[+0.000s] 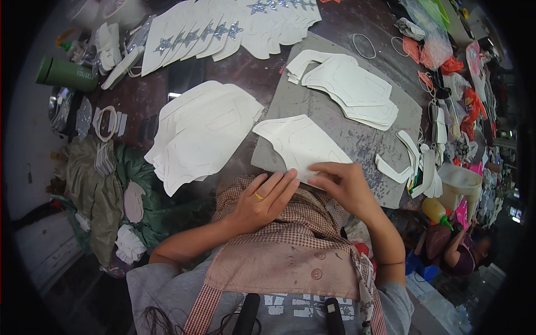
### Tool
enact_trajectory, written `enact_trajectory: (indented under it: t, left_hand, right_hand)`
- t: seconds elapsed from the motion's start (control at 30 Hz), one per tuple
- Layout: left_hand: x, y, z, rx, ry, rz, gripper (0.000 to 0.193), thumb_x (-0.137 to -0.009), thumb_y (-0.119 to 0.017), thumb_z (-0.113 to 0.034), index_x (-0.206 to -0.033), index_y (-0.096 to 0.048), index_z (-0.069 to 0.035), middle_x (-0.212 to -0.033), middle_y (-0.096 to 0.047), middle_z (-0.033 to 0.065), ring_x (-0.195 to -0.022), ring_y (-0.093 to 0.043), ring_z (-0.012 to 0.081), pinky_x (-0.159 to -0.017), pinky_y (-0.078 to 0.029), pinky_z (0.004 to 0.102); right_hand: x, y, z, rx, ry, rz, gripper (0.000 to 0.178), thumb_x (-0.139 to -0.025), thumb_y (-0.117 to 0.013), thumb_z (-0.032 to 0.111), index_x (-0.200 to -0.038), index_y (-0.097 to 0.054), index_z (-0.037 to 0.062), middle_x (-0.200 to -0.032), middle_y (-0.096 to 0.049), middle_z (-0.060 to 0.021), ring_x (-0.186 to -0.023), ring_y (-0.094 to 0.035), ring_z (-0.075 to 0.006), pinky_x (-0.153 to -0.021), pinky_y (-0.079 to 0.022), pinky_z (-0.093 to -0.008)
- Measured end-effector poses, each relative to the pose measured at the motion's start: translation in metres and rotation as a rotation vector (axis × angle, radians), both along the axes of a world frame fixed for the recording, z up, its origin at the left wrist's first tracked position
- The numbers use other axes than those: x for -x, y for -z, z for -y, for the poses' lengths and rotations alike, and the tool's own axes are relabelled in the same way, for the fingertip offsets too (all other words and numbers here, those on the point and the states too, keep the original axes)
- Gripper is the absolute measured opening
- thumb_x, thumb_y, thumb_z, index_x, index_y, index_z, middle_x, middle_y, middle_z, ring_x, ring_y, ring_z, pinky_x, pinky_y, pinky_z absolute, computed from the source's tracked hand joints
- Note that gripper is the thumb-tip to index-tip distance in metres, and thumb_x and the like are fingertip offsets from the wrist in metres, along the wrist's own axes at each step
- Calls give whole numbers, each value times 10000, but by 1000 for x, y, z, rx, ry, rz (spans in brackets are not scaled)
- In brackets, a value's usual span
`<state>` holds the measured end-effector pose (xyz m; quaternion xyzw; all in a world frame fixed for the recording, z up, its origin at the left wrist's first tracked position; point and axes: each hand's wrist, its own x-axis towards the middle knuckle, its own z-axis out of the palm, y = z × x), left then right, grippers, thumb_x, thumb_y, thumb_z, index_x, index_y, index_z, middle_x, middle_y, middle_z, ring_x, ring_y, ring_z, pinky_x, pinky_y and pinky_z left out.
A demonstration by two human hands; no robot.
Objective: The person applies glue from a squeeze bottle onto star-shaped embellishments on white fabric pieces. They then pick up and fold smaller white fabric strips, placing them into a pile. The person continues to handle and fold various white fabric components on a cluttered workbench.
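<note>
Few containers show here: a dark green cylindrical flask [67, 73] lies on its side at the far left of the table, a cream plastic tub [461, 181] sits at the right edge with its contents out of sight, and a yellow squeeze bottle with a green nozzle [436, 211] leans just below it. The left hand [262, 200], wearing a gold ring, lies flat with its fingertips on the near edge of a white cut piece of sheet material [301, 146], while the right hand [345, 185] pinches that same edge between thumb and fingers — the two hands sit close together, almost touching. The piece lies on a grey rectangular work board [357, 139], near its front-left corner and overhanging toward the person's checked apron [290, 245]. Farther back on the board rests a small stack of white cut pieces [352, 89], and off its left side a larger fanned stack of white pieces [204, 131] lies on the dark, worn tabletop [245, 72]. Along the far edge runs a row of white pieces with glittery silver stars [223, 28]. The right side is crowded (bags, orange scraps, white strips), and another person [458, 251] crouches low at the right. Bare tabletop shows mostly between the fanned stack and the far row.
</note>
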<state>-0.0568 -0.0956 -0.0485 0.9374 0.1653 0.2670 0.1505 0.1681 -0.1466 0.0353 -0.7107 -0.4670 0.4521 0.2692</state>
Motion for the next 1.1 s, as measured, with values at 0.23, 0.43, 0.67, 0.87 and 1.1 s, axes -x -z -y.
enact_trajectory:
  t: [0.23,0.43,0.67,0.87,1.1]
  left_hand:
    - [-6,-12,-6,58,88,-51,490,-860,-603,-99,-1332,-533,13,-1309,-610,185,-1281,-542,337,-1067,-425,483]
    - [-13,-15,-3,-42,96,-188,572,-842,-577,-90,-1413,-533,-84,-1260,-565,182,-1261,-503,338,-1088,-409,498]
    - [-21,-26,3,-118,18,-279,561,-836,-582,-94,-1395,-554,-63,-1236,-572,157,-1238,-517,318,-1082,-410,479]
    - [-55,-32,19,89,202,-135,492,-890,-578,-137,-1354,-546,26,-1347,-582,178,-1280,-549,291,-1083,-422,433]
    - [-58,-37,19,33,238,-266,565,-869,-548,-152,-1415,-506,-15,-1350,-560,166,-1289,-511,304,-1076,-423,440]
  right_hand:
    - [-21,-1,46,-181,16,199,154,-781,-795,114,-896,-733,33,-775,-700,-86,-726,-637,-239,-643,-507,-352]
    - [-25,11,46,-176,111,176,117,-763,-800,65,-858,-749,21,-794,-708,-84,-750,-592,-218,-706,-476,-340]
    - [-24,22,47,-207,112,265,101,-752,-792,122,-815,-747,56,-761,-700,-69,-759,-614,-245,-681,-499,-363]
    - [-17,12,49,-236,-82,657,240,-752,-792,167,-958,-706,78,-869,-691,-76,-777,-633,-282,-670,-515,-384]
    - [-51,23,72,-150,411,-23,267,-830,-759,66,-1073,-659,20,-831,-609,-15,-680,-517,-81,-618,-433,-226]
